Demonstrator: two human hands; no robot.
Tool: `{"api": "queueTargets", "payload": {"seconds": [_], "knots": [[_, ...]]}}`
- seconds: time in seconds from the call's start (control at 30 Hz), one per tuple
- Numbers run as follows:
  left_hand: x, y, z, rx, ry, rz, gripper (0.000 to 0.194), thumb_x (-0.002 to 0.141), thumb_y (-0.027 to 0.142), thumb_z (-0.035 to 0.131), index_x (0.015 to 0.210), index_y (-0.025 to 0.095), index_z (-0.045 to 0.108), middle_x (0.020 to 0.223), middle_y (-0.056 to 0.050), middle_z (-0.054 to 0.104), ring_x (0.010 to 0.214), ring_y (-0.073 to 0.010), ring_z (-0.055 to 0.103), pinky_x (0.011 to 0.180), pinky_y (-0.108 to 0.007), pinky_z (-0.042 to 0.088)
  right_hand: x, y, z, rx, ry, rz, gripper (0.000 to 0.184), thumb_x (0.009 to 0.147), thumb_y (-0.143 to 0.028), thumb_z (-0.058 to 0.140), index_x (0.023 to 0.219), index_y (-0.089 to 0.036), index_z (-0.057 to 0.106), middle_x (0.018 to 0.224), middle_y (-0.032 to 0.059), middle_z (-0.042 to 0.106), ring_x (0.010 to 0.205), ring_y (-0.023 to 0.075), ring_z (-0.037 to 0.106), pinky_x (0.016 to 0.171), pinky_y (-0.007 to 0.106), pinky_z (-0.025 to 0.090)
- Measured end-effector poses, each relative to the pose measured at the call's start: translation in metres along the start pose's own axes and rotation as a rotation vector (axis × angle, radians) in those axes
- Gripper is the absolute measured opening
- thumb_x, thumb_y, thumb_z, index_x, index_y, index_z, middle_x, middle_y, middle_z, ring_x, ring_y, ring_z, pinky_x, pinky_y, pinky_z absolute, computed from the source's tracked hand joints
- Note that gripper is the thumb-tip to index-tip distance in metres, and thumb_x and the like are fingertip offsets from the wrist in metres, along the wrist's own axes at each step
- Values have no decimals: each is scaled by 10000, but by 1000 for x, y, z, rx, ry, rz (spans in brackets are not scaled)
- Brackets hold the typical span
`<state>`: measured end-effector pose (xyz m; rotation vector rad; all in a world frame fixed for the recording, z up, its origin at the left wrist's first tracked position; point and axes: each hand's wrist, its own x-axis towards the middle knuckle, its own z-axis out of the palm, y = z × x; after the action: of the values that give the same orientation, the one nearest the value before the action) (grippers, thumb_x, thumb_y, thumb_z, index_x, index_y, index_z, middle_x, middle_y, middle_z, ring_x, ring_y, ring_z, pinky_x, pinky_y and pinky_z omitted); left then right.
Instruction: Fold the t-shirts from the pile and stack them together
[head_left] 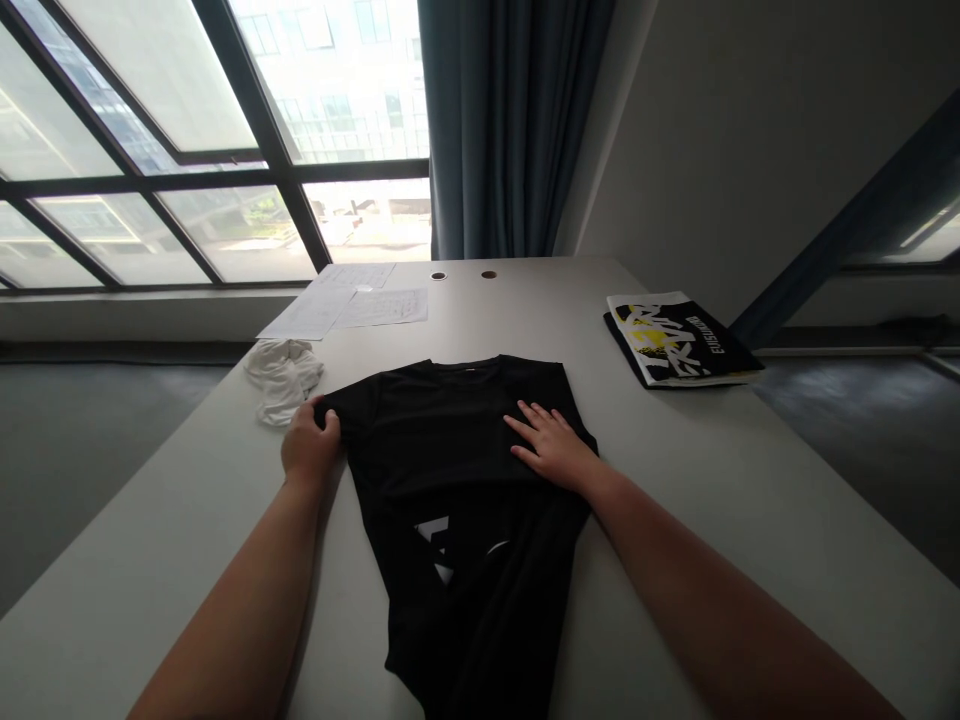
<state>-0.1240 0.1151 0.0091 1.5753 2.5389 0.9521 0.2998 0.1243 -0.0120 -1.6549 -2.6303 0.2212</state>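
A black T-shirt [442,430] lies spread on the white table, its collar toward the window and a white print low on its front. Its lower part is rumpled and runs out of view at the bottom. My left hand [311,442] pinches the end of the left sleeve between thumb and fingers. With fingers spread, my right hand [553,447] rests flat on the upper right of the shirt, close to the right sleeve. Just beyond my left hand is a crumpled white cloth [285,378].
Sheets of paper [386,307] lie at the table's far left. A folded black, white and yellow printed item [675,340] sits at the right edge. The white table [750,500] has two round holes at its far end, before a blue curtain [510,130] and windows.
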Motion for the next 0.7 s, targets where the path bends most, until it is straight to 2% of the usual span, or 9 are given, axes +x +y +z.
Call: {"api": "queueTargets", "payload": {"seconds": [0.1,0.2,0.3,0.43,0.53,0.6,0.7], "knots": [[9,-11,0,-203,-88,-93,448,945,380,499,1320,191,656,1230,-129,733,1139,-296,684,1007,-415,528,1,3,2,17,18,2,622,1025,-523,467,1608,-314,413,1727,79,234,1583,317,235,1273,553,204],[16,-22,-2,-372,-202,-103,442,921,387,501,1256,171,692,1151,-111,757,1054,-262,707,946,-371,560,2,4,4,26,29,2,621,1023,-519,470,1606,-313,419,1725,77,241,1579,322,248,1273,554,202],[20,-29,-4,-331,-230,-58,439,902,420,523,1206,172,720,1089,-94,766,1020,-260,703,941,-381,561,3,5,5,23,27,2,619,1024,-522,465,1605,-314,420,1722,74,253,1575,316,261,1274,543,207],[22,-30,-2,-233,-185,49,429,916,404,524,1222,172,714,1112,-104,755,1077,-274,688,1008,-432,539,6,5,5,21,49,0,614,1028,-518,457,1603,-303,427,1718,82,266,1571,314,271,1272,547,216],[21,-20,-1,-142,-110,184,408,922,340,541,1246,153,704,1313,-154,683,1279,-315,609,1115,-469,478,8,5,7,34,72,5,609,1026,-513,463,1595,-296,443,1714,89,279,1566,324,282,1268,559,221],[16,-5,-2,-38,-61,274,423,936,318,541,1300,157,685,1444,-158,605,1359,-331,555,1144,-466,460,10,6,8,45,85,3,608,1023,-518,468,1590,-297,452,1709,89,291,1564,327,287,1266,561,226],[3,27,-5,100,-65,425,454,973,332,523,1394,207,638,1516,-109,558,1258,-316,630,1061,-431,526,11,8,9,54,92,-13,609,1021,-523,469,1587,-299,455,1710,87,291,1564,326,287,1266,563,228]]}}
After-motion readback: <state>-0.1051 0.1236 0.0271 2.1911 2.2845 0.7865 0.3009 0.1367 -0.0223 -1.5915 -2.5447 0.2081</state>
